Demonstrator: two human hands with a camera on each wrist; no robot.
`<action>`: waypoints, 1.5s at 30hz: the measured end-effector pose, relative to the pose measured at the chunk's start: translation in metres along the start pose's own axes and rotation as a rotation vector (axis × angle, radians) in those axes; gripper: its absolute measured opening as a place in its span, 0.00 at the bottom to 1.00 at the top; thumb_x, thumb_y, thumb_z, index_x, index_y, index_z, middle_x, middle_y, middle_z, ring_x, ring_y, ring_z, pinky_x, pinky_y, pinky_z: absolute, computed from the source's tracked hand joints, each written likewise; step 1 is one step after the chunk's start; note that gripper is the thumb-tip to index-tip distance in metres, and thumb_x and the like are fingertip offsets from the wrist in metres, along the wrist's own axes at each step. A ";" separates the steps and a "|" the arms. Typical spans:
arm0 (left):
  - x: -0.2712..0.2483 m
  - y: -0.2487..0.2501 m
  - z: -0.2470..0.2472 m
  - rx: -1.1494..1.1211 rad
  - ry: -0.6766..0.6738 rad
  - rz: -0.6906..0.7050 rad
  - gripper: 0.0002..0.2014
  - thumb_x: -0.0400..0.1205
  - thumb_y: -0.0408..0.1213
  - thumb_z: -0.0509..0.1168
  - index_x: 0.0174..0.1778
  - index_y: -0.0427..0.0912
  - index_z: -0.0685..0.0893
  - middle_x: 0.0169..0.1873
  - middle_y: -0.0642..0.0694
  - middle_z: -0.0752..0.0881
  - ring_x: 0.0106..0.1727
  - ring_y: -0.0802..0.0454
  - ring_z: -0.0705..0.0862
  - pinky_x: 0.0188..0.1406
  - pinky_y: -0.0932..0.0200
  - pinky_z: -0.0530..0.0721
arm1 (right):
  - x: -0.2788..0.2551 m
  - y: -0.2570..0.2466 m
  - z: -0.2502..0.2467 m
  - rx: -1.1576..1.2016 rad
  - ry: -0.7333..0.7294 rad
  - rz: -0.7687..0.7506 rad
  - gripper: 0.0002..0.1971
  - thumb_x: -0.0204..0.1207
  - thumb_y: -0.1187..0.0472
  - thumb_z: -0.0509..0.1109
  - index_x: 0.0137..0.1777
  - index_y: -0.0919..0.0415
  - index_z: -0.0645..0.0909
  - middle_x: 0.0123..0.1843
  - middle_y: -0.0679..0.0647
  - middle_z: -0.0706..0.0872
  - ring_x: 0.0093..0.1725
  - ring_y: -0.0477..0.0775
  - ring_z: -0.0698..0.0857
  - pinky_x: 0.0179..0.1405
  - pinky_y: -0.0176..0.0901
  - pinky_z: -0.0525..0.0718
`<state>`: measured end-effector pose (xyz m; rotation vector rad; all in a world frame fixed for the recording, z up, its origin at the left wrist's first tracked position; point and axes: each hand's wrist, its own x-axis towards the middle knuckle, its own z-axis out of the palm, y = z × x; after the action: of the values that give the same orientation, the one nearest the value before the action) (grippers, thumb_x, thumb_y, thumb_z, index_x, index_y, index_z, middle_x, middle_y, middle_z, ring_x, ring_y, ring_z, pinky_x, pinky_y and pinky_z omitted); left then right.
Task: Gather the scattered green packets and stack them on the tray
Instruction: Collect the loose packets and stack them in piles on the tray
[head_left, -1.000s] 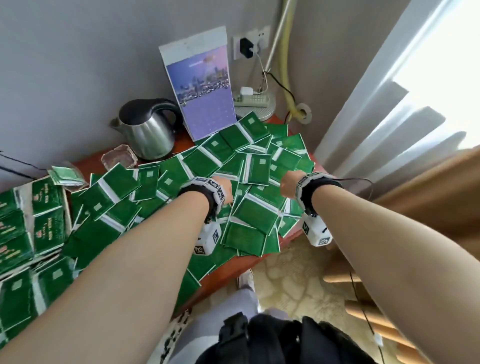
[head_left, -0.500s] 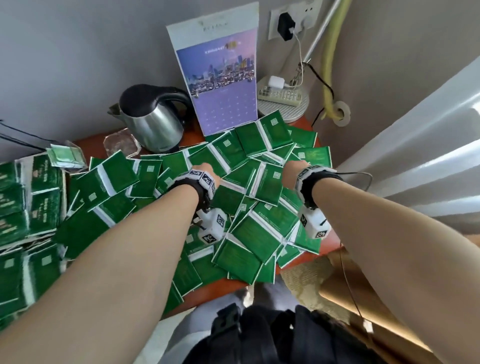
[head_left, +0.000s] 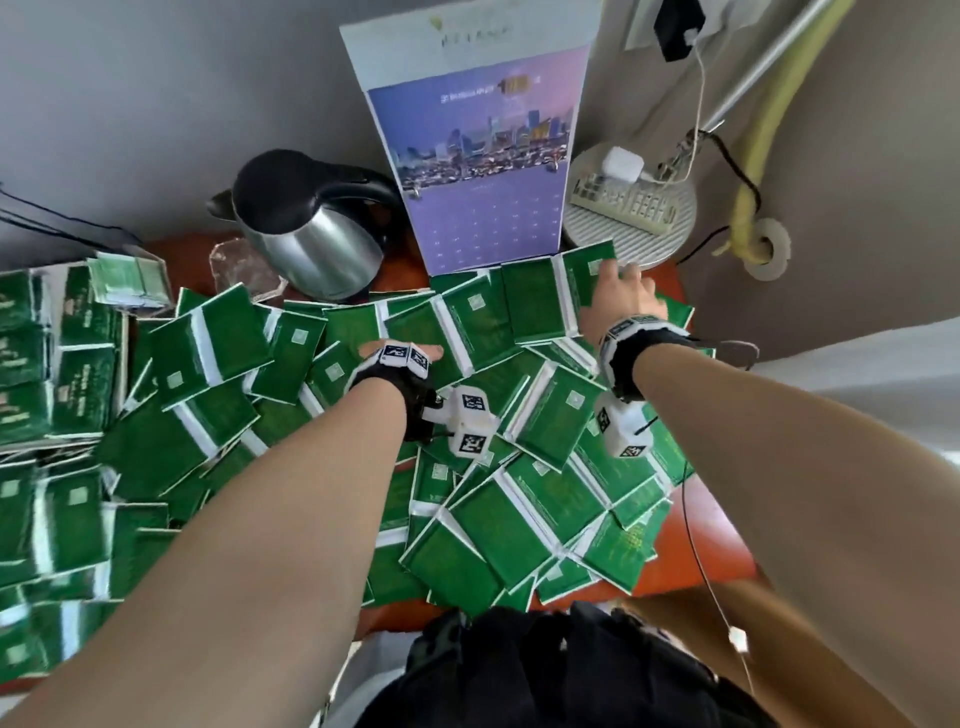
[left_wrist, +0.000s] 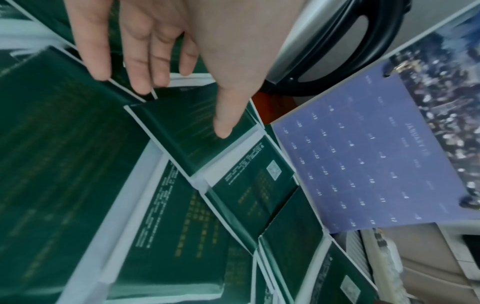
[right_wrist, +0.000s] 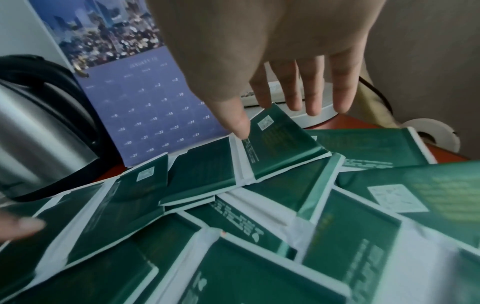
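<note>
Several green packets with white seams (head_left: 519, 499) lie scattered and overlapping over the red-brown table (head_left: 696, 561). At the left, more packets lie in rows (head_left: 47, 364) on what looks like a white-rimmed tray (head_left: 123, 358). My left hand (head_left: 400, 353) hovers low over the middle packets, its fingers (left_wrist: 140, 82) straight and its thumb tip over one packet (left_wrist: 187, 131), holding nothing. My right hand (head_left: 618, 291) reaches the far packet (right_wrist: 280, 139), which lies tilted by the calendar. The thumb touches its white seam and the straight fingers (right_wrist: 314, 98) stand behind its far edge.
A steel kettle (head_left: 311, 234) and a glass dish (head_left: 244, 270) stand at the back. The upright calendar (head_left: 478, 171) and a white round base (head_left: 634, 223) with a plug strip sit right behind the far packets. A thin cable (head_left: 701, 561) hangs by my right arm.
Both hands have moved forward, away from me. The right hand went furthest, up to the packet by the calendar. My head has come closer to the table.
</note>
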<state>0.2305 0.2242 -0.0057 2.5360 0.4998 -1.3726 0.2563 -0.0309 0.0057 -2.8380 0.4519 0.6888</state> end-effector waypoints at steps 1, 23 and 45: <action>0.000 0.002 0.002 0.016 0.001 -0.056 0.28 0.91 0.42 0.55 0.88 0.55 0.57 0.87 0.34 0.54 0.83 0.28 0.62 0.78 0.31 0.69 | 0.007 -0.002 0.002 0.017 0.002 0.008 0.31 0.77 0.59 0.71 0.78 0.58 0.64 0.74 0.63 0.71 0.73 0.67 0.71 0.66 0.64 0.76; 0.015 0.009 0.004 -0.468 0.173 -0.212 0.11 0.82 0.36 0.68 0.59 0.41 0.80 0.54 0.45 0.82 0.49 0.46 0.84 0.46 0.58 0.80 | 0.028 -0.012 -0.009 0.166 0.005 0.001 0.21 0.76 0.75 0.67 0.69 0.68 0.72 0.64 0.69 0.81 0.63 0.70 0.82 0.52 0.53 0.80; -0.036 -0.001 0.039 0.122 0.307 0.080 0.45 0.73 0.56 0.76 0.79 0.41 0.61 0.73 0.37 0.68 0.71 0.36 0.75 0.60 0.39 0.84 | -0.036 -0.022 0.010 -0.096 -0.134 -0.227 0.21 0.78 0.64 0.66 0.71 0.64 0.72 0.62 0.66 0.82 0.62 0.69 0.81 0.52 0.59 0.84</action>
<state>0.1820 0.2046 0.0030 2.8500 0.3692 -1.0192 0.2291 0.0011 0.0158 -2.8453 0.0759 0.8667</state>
